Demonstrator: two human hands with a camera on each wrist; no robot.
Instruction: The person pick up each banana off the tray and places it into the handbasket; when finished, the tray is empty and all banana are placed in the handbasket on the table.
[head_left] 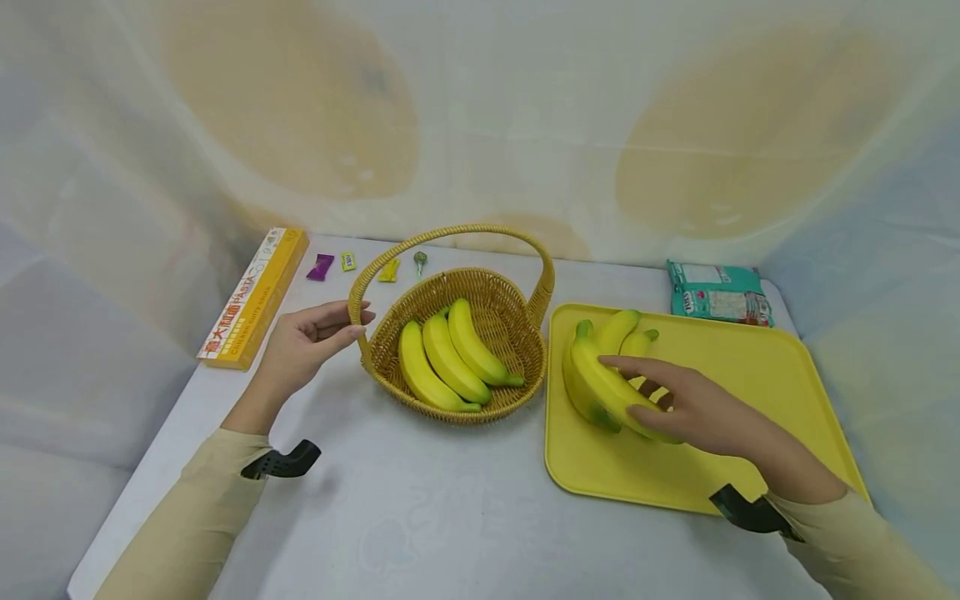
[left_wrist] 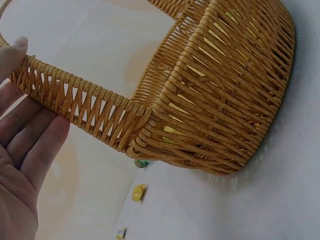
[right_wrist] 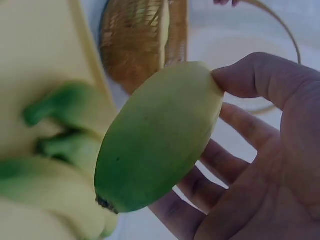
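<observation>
My left hand pinches one side of the arched handle of a wicker basket. In the left wrist view, the thumb and fingers lie on either side of the woven handle. Three yellow bananas lie side by side in the basket. Over the yellow tray, my right hand grips a banana between thumb and fingers. The right wrist view shows its green-tipped end close up. Other bananas lie beneath and behind it on the tray, partly hidden.
A pasta box lies at the left edge of the white table. Behind the basket are small wrapped candies and a lollipop. A teal packet lies behind the tray. Cloth walls enclose the back and sides.
</observation>
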